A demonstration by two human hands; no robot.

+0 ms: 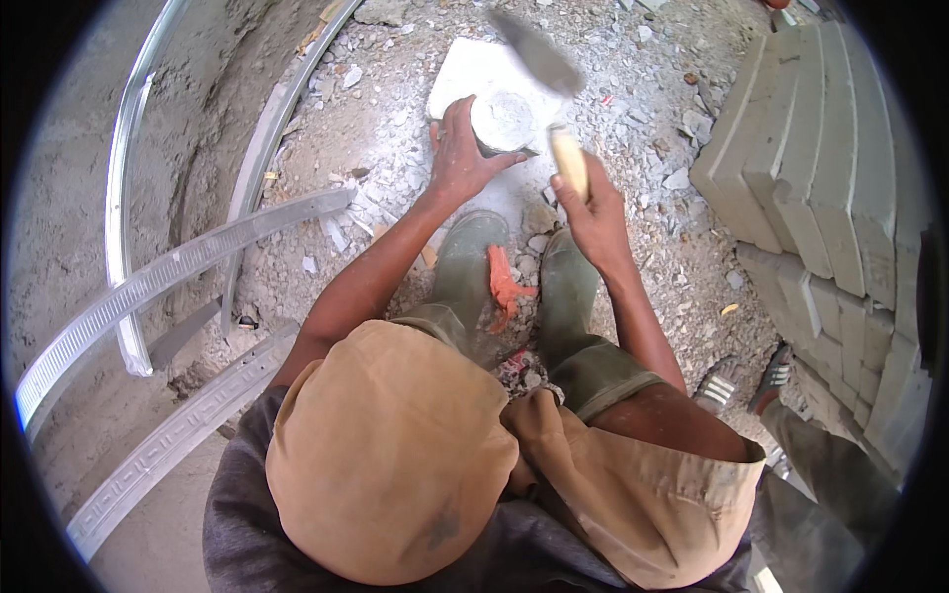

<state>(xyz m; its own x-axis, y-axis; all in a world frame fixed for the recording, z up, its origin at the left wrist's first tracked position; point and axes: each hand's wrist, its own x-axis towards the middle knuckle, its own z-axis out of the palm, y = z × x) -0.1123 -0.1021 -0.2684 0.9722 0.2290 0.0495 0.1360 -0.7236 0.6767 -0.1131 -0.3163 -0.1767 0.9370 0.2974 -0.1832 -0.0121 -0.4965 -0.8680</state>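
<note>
My left hand [460,163] curls around the side of a small round container [476,117] with pale, whitish contents. Under and behind it lies a white, flat piece [457,74] on the ground; its kind is hard to make out. In my right hand [599,212] is a trowel [542,61], gripped by its light wooden handle. The trowel's grey blade is raised beyond the container to the upper right and smeared by motion. Below my hands stand my green boots [471,259], with a torn orange scrap [504,282] between them.
Stacked grey blocks [791,148] rise along the right side. Long metal channels [188,247] lie across the left, by a rough wall [59,109]. Pale rubble [652,128] covers the ground. Another person's foot in a striped shoe [720,385] is at the lower right.
</note>
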